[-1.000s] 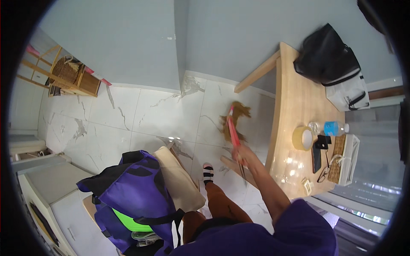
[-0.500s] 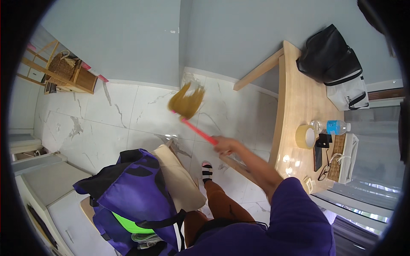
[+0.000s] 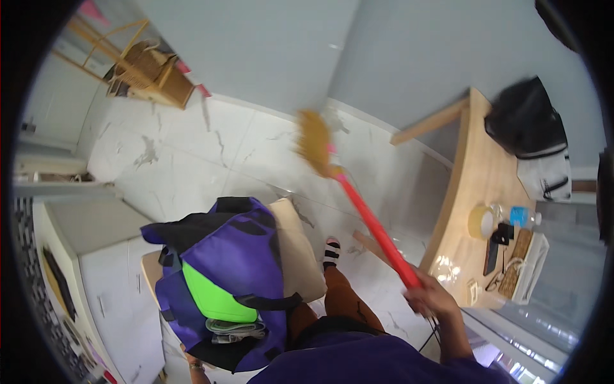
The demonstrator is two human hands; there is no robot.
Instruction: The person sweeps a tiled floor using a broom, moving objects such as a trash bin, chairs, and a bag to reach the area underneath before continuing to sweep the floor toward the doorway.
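My right hand (image 3: 433, 296) is wrapped round the red handle of a broom (image 3: 377, 230). The broom slants up and to the left, its golden-brown bristles (image 3: 314, 144) blurred in front of the far wall corner and floor. At the lower left, a small part of my left hand (image 3: 186, 353) shows beside the chair edge, with a band at the wrist. Its fingers are mostly hidden by the chair and the bag. A large purple and black bag (image 3: 246, 246) with a bright green panel rests on the chair (image 3: 151, 275), against a beige cushion (image 3: 299, 256).
On the right, a wooden table (image 3: 476, 185) bears a black bag (image 3: 527, 118), a tape roll (image 3: 480, 222), a water bottle (image 3: 522, 217), glasses and a phone. White cabinets (image 3: 115, 301) stand at left, a wooden rack (image 3: 169, 83) at far left. White marbled tiles (image 3: 204, 150) cover the floor.
My right hand has drawn back and right with the broom, and its bristles have swung to another angle. The view has shifted, and part of my left hand now shows at lower left.
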